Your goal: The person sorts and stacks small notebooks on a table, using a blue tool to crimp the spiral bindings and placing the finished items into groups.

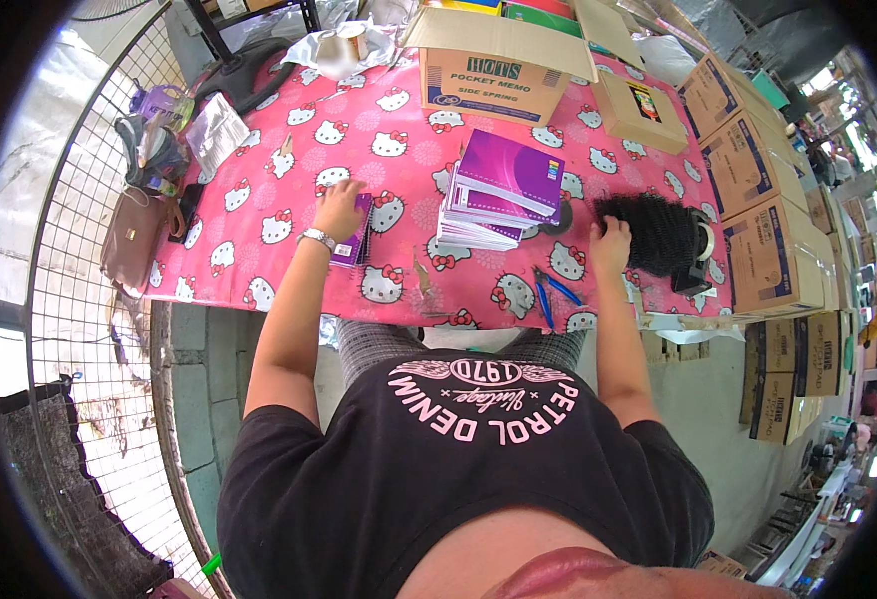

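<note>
My left hand (pixel 339 210) rests over the upper edge of a small purple spiral notebook pile (pixel 351 245), its fingers stretched across it. Right of it stands a taller, uneven stack of purple notebooks (pixel 503 180) with white page edges. My right hand (pixel 610 240) reaches into the left end of a heap of black spiral binding coils (pixel 653 232). Its fingers are curled at the coils, and their tips are partly hidden. Between the stack and my right hand lies a dark round object (pixel 558 222). Blue-handled pliers (pixel 555 295) lie near the front table edge.
A pink patterned cloth (pixel 289 255) covers the table. At the back are an open carton (pixel 493 85) and a shallow box (pixel 640 112). A tape dispenser (pixel 700 262) sits beside the coils. Stacked cartons (pixel 773 240) stand right; a brown bag (pixel 137 235) lies left.
</note>
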Available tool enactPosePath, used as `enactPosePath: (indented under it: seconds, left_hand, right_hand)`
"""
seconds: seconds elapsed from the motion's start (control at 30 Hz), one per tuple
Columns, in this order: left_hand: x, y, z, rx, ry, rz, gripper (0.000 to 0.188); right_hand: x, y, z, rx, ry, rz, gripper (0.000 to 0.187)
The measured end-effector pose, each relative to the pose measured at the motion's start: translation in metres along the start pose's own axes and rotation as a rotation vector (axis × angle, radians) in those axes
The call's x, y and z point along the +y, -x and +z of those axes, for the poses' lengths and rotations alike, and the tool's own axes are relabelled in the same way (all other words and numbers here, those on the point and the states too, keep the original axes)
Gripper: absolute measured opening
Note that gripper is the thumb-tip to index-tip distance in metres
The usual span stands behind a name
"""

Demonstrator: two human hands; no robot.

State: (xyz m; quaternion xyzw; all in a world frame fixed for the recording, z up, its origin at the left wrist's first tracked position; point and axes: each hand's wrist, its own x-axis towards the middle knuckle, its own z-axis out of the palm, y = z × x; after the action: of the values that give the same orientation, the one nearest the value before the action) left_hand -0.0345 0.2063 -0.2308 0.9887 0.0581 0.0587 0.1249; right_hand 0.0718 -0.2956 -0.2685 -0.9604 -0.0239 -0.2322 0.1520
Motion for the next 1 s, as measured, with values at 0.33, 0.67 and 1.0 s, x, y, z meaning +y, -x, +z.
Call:
enactPosePath:
  seconds: [0.33, 0.67, 1.0]
  left_hand:
    - [0.209, -0.015, -0.122, 0.319, 0.121, 0.860, 0.031]
    - [0.219, -0.041, -0.121, -0.026, 0.118, 0.898, 0.028]
    - [0.228, -0.057, -0.144, 0.201, 0.215, 0.853, 0.018]
  right_hand:
    - [0.002, -0.053, -0.009, -0.306, 0.365, -0.146, 0.012]
    - [-0.005, -0.090, -0.063, -0.027, -0.383, -0.205, 0.011]
    - [-0.145, -0.066, -0.163, -0.354, -1.013, -0.203, 0.027]
